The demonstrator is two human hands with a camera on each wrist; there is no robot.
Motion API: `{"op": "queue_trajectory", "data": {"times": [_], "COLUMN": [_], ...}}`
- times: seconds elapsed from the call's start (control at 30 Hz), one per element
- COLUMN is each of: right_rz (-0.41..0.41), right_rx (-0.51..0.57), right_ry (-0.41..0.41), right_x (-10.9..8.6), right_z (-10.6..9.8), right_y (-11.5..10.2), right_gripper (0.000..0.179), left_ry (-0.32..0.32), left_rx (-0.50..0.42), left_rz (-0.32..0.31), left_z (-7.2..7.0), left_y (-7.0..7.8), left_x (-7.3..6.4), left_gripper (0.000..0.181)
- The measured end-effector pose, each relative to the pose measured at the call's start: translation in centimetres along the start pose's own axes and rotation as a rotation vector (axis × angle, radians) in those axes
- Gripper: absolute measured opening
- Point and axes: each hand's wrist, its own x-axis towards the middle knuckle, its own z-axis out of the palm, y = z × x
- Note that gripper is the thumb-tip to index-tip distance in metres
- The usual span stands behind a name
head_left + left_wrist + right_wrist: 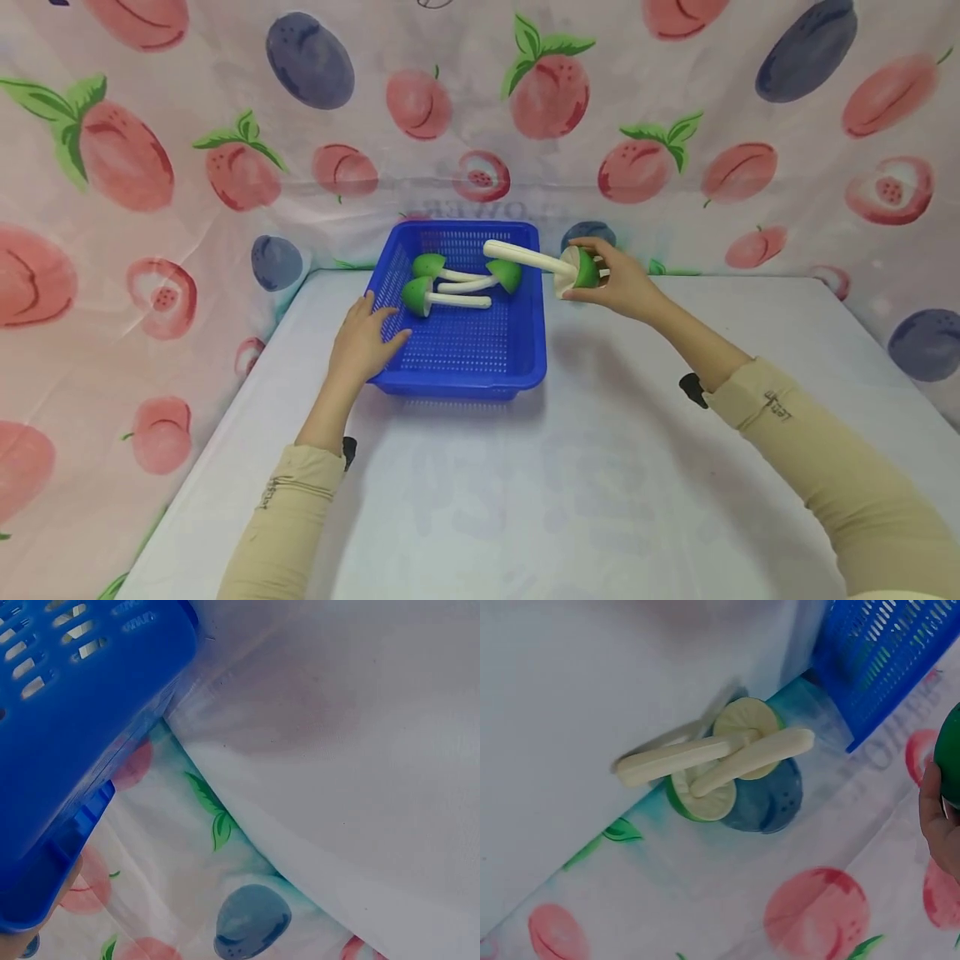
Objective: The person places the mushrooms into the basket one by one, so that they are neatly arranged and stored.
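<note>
My left hand (pixel 363 340) grips the left rim of a blue plastic basket (pixel 536 333), thumb over the inner side. In the left wrist view, the basket's wall (pixel 90 690) fills the upper left, with a bit of finger at its edge. Three toy mushrooms with green caps and pale stems lie inside, one (pixel 457 301) nearest the front. Beyond the basket's right rim, my right hand (pixel 618 279) holds another green-capped mushroom (pixel 528 258) by its cap, the stem pointing left over the basket. Its green cap (pixel 950 761) shows at the right wrist view's edge.
Two more mushrooms lie with crossed stems at the table's back edge, right of the basket, one with its cap (pixel 742 716) uppermost; my right hand mostly hides them from the head view. A fruit-print cloth (pixel 465 100) hangs behind the white table (pixel 570 483).
</note>
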Motion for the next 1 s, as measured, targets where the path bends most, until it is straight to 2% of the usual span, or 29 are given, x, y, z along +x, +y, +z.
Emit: {"op": "queue_trajectory", "data": {"times": [0.23, 0.43, 0.63, 1.0], "right_rz": [-0.031, -0.067, -0.074, -0.159], "right_rx": [-0.114, -0.142, -0.194, -0.314], "right_ry": [-0.057, -0.124, -0.180, -0.231], "right_x": [1.7, 2.6, 3.3, 5.1], "right_z": [1.1, 2.1, 2.9, 4.4], "right_y": [-1.5, -2.8, -3.1, -3.6], "right_gripper": [0.072, 0.072, 0.072, 0.074], "left_ry": [0.007, 0.010, 0.011, 0.017], "left_rx": [0.001, 0.008, 0.005, 0.000], "left_rz": [0.000, -0.012, -0.002, 0.007], "left_z": [0.1, 0.2, 0.5, 0.3], "left_y": [-0.1, -0.3, -0.4, -0.2], "left_x": [0.0, -0.1, -0.1, 0.1], "left_gripper": [0.054, 0.054, 0.053, 0.053]}}
